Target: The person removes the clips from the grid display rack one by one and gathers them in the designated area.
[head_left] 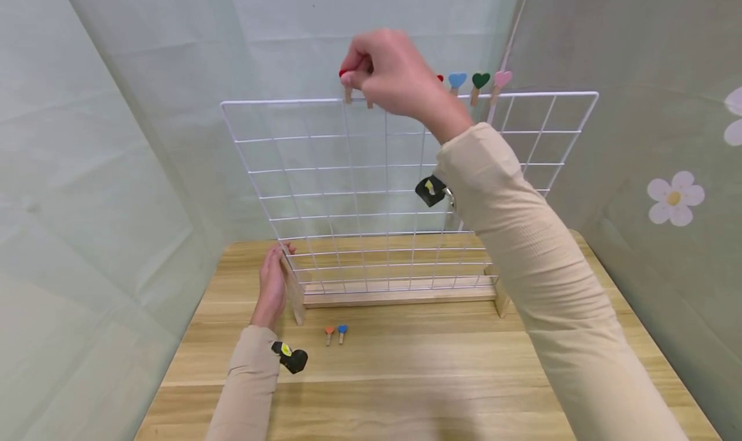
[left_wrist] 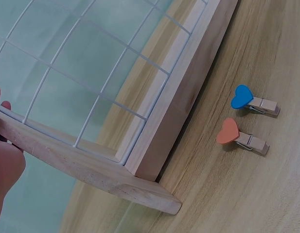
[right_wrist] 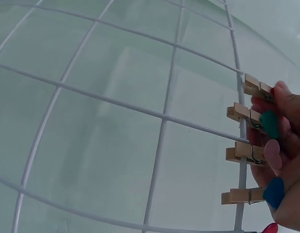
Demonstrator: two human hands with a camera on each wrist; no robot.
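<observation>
Two hands share the work: my left hand lies flat-fingered against the wooden foot at 7 o'clock to steady the wire grid, while my right hand pinches a red-heart peg on its top rim at 12.

Orange heart peg and blue heart peg lie side by side on wooden bench. Flower-printed backdrop at right; pale cloth behind and left.
</observation>
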